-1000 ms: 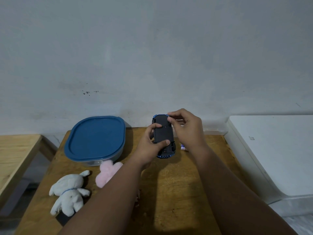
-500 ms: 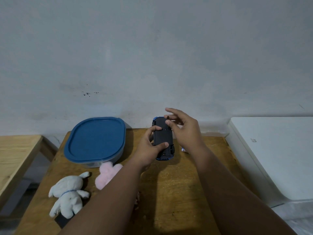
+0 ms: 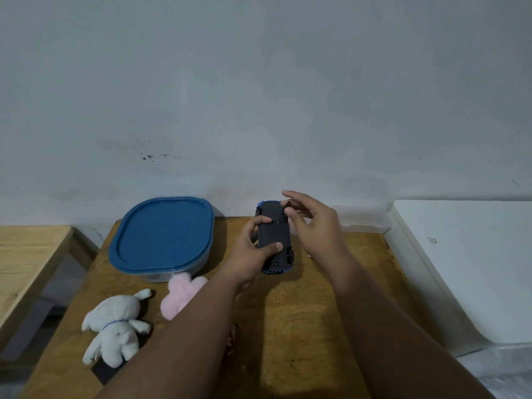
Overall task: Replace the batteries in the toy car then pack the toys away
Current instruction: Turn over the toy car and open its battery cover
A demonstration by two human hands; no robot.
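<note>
A blue toy car [image 3: 275, 236] is held upside down above the wooden table [image 3: 293, 318], its dark underside facing me. My left hand [image 3: 253, 249] grips it from the left side, thumb across the underside. My right hand [image 3: 312, 223] hovers at the car's far right end with fingers spread; a fingertip touches the underside near the top. A clear container with a blue lid [image 3: 164, 234] stands at the back left, closed. A white plush toy [image 3: 115, 326] and a pink plush toy [image 3: 181, 295] lie in front of it.
A small pale object [image 3: 309, 256] peeks out on the table behind my right wrist. A white appliance or bin [image 3: 466, 263] stands right of the table. A second wooden surface [image 3: 26, 254] lies to the left. A grey wall backs the table.
My right hand has loosened from pinching the car's far end and its fingers have spread apart. The left hand keeps its grip; the car has barely moved.
</note>
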